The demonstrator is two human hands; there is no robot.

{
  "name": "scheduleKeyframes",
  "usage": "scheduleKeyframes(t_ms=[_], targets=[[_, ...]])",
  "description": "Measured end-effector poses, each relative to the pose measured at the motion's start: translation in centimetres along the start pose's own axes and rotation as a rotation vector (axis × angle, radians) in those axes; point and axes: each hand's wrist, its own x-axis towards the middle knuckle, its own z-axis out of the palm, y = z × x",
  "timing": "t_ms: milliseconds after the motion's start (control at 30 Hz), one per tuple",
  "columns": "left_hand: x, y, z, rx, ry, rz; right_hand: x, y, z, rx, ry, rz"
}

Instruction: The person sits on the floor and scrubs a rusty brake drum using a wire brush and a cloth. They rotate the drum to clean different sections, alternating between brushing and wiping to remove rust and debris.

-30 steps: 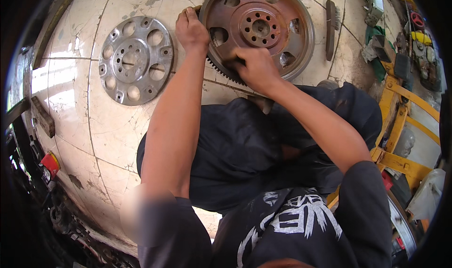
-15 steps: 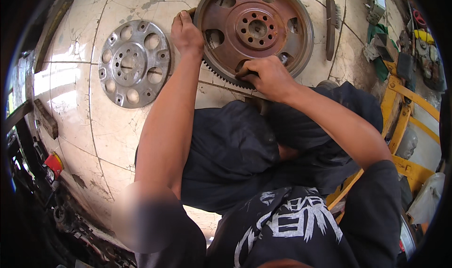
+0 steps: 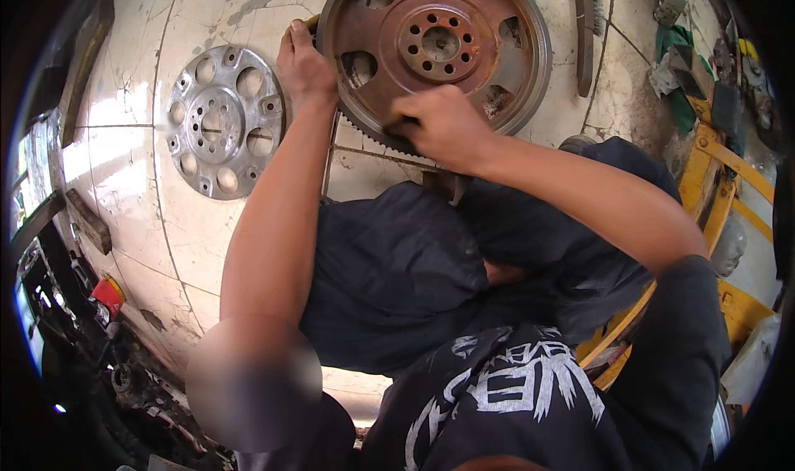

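Note:
A large rusty-brown flywheel (image 3: 468, 69), toothed along its edge, lies face up on the floor in front of my knees. My left hand (image 3: 306, 69) holds its left rim, fingers wrapped over the edge. Curled over the near part of its face is my right hand (image 3: 445, 127), with fingers bent closed and pressed toward the surface. Whatever those fingers hold, if anything, stays hidden, and the hand covers one of the wheel's cutouts. To the left of my left forearm, a bare silver metal disc (image 3: 186, 127) with round holes lies flat on the tiles.
A wire brush (image 3: 584, 40) with a wooden handle lies right of the flywheel. Yellow metal framing (image 3: 704, 152) and assorted tools crowd the right side. Toward the left are a wooden block (image 3: 88, 221), a red container (image 3: 108, 294) and dark machine parts. Cracked tiles (image 3: 137, 173) make up the floor.
My right hand has slid a little left and up over the flywheel's face, covering the near cutout. My left hand stays on the rim. The whole view has shifted slightly.

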Motion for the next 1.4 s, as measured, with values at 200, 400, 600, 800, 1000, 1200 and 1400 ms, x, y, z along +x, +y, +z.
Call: scheduleKeyframes(t_ms=[200, 400, 600, 800, 1000, 1200, 1400], targets=[[0.0, 0.2, -0.7, 0.056, -0.052, 0.044, 0.9, -0.4, 1.4, 0.062, 0.051, 0.141], [-0.4, 1.3, -0.3, 0.074, -0.048, 0.028, -1.2, 0.8, -1.0, 0.074, -0.062, 0.047], [-0.6, 1.1, -0.4, 0.072, -0.071, 0.044, 3.6, -0.6, 2.7, 0.066, 0.184, 0.147], [-0.5, 1.2, -0.4, 0.021, -0.05, -0.003, -1.4, 0.2, -0.5, 0.083, -0.016, 0.084], [-0.3, 0.6, -0.2, -0.065, -0.026, -0.019, 4.5, -1.1, 3.0, 0.106, 0.254, 0.142], [0.0, -0.5, -0.6, -0.067, -0.002, -0.004, 1.4, -1.5, 1.9, 0.158, 0.122, 0.184], [-0.4, -0.1, 0.3, -0.056, 0.017, 0.035, 7.1, -1.9, 3.9, 0.083, 0.39, 0.262]])
